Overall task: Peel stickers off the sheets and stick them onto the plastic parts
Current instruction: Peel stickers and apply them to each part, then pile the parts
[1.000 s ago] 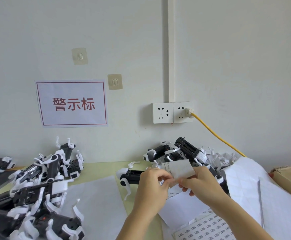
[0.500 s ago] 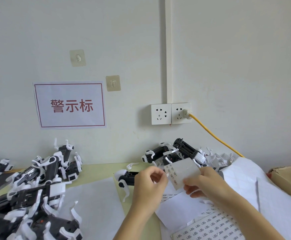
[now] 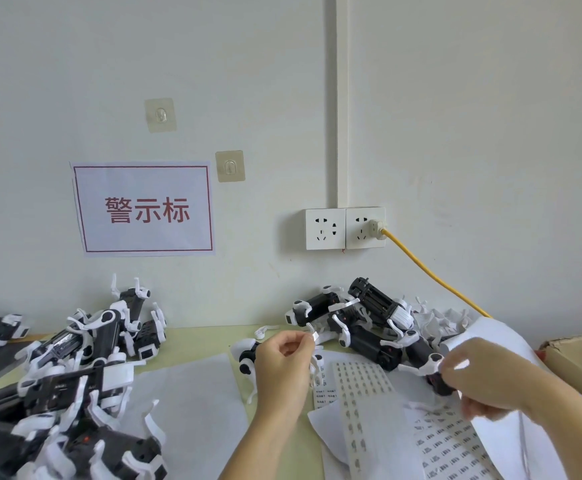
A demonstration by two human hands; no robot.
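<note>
My left hand point(image 3: 282, 368) grip pinches one sticker point(image 3: 315, 337); right hand point(image 3: 487, 382) blurred, grip can't tell. Two part piles point(image 3: 75, 375) point(image 3: 369, 317); one sign point(image 3: 143, 209) reads "警示标".

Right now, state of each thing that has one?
left hand: raised, pinching a small white sticker
right hand: blurred, grip unclear
sticker sheet: flat on table, partly emptied
left socket: empty
right socket: plug in, with yellow cable
</note>
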